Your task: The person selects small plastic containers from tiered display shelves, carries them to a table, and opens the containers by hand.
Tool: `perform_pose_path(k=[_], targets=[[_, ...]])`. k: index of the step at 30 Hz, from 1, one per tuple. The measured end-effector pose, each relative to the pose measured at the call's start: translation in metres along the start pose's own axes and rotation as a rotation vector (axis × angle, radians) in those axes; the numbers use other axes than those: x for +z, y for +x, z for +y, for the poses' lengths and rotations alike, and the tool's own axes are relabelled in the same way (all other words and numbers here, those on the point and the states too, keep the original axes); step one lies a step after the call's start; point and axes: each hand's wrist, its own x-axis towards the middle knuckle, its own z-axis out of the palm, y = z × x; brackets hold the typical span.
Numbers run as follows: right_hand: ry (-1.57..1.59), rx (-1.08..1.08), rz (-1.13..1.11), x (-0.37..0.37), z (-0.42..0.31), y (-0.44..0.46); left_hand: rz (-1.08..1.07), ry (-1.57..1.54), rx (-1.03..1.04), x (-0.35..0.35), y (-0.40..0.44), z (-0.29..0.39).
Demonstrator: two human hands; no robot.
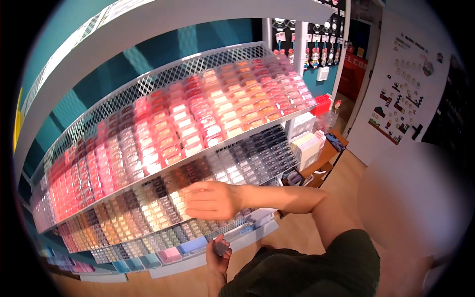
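Observation:
My right hand (213,200) reaches across the lower tier of a slanted display rack (232,143). Its back faces me, and the fingers are together and bent down, their tips hidden. Around it lie rows of small clear packs (158,210) in cream, brown and dark tones. Lower down, near the rack's front edge, my left hand (218,250) is closed around a small greyish see-through pack (220,248). Its contents are too small to make out. The upper tier holds rows of red, pink and orange packs (170,136).
Blue and pink bins (169,255) line the rack's bottom. To the right, a wooden stand (324,166) carries white boxes (307,148). Charms (316,54) hang behind it. A white door (396,89) with stickers stands farther right. A large blurred shape (415,198) covers part of the right side.

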Motion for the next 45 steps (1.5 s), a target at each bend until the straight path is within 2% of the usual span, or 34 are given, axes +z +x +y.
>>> perform_pose_path(k=[2, 4, 8, 12, 14, 20, 21, 24, 28, 29, 33, 37, 40, 41, 42, 45], targets=[[-0.106, 0.031, -0.020, -0.046, 0.005, -0.004, 0.005, 0.051, -0.051, 0.007, 0.009, -0.007], [-0.230, 0.099, -0.175, -0.098, 0.015, -0.009, 0.008, 0.102, -0.083, 0.018, 0.014, -0.013], [-0.485, 0.242, -0.041, -0.179, 0.059, -0.014, 0.027, 0.167, -0.137, 0.046, 0.012, -0.020], [-0.695, 0.610, -0.037, -0.264, 0.116, -0.024, -0.031, 0.189, -0.166, 0.056, 0.022, -0.024], [-0.685, 0.757, -0.102, -0.301, 0.149, -0.029, -0.058, 0.207, -0.164, 0.065, 0.026, -0.028], [-0.616, 1.041, -0.638, -0.307, 0.192, -0.009, -0.106, 0.243, -0.144, 0.134, 0.029, -0.052], [-0.634, 1.003, -0.687, -0.304, 0.198, -0.011, -0.136, 0.239, -0.155, 0.142, 0.033, -0.057], [-0.596, 1.133, -0.850, -0.304, 0.203, 0.002, -0.159, 0.261, -0.155, 0.169, 0.041, -0.074], [-0.569, 1.162, -0.913, -0.302, 0.214, -0.005, -0.124, 0.302, -0.168, 0.189, 0.049, -0.083], [-0.586, 1.041, -0.753, -0.301, 0.215, -0.019, -0.115, 0.299, -0.194, 0.190, 0.051, -0.082], [-0.478, 0.973, -0.440, -0.292, 0.212, -0.041, -0.153, 0.287, -0.200, 0.186, 0.058, -0.072], [-0.543, 1.009, -0.464, -0.289, 0.206, -0.034, -0.148, 0.314, -0.216, 0.192, 0.061, -0.057], [-0.599, 0.951, -0.420, -0.297, 0.210, -0.025, -0.185, 0.317, -0.219, 0.189, 0.071, -0.051], [-0.649, 0.840, -0.433, -0.303, 0.215, -0.024, -0.198, 0.330, -0.221, 0.189, 0.072, -0.049], [-0.548, 1.015, -0.397, -0.305, 0.209, -0.008, -0.210, 0.347, -0.224, 0.189, 0.073, -0.048], [-0.413, 1.264, -0.284, -0.324, 0.185, 0.030, -0.210, 0.384, -0.217, 0.195, 0.073, -0.043]])
